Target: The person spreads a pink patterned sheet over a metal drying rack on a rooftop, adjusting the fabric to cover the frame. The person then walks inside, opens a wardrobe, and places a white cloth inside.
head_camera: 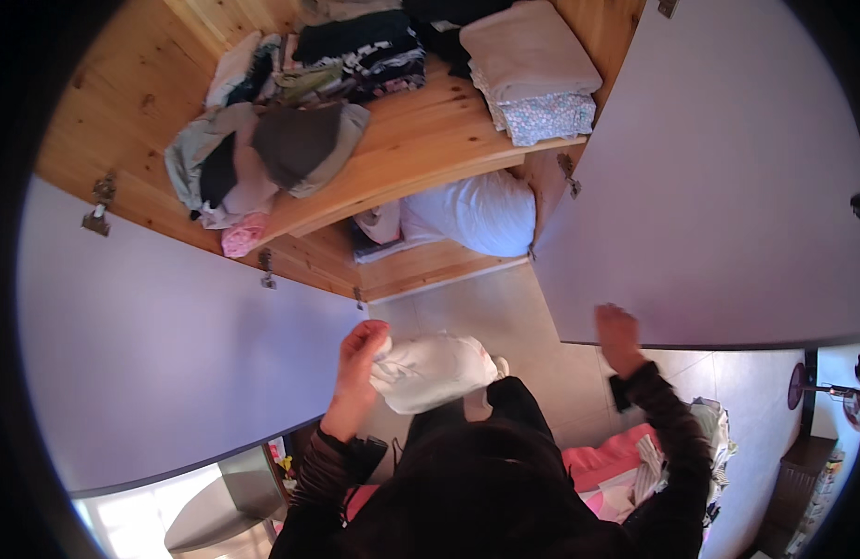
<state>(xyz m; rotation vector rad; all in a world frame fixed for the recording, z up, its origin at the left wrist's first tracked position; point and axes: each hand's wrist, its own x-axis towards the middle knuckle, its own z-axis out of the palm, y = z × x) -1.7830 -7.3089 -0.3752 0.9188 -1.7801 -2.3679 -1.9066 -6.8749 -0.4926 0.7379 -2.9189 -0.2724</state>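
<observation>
My left hand point(361, 363) grips one edge of a white cloth item point(433, 370), which hangs in front of my legs above the tiled floor. My right hand point(617, 335) is raised beside the lower edge of the right wardrobe door point(695, 209); it looks slightly blurred, holds nothing that I can see, and how far its fingers are apart is unclear. Ahead, the wooden shelf point(430, 133) bears folded dark clothes point(363, 52), a grey-brown cap-like item point(301, 143) and a stack of beige and floral folded fabric point(535, 63).
The left wardrobe door point(171, 335) stands open at my left. A white stuffed bundle point(482, 209) lies in the lower compartment. Behind me at the right are pink fabric point(605, 458) and piled clothes point(713, 433). A fan-like object point(797, 386) stands at the far right.
</observation>
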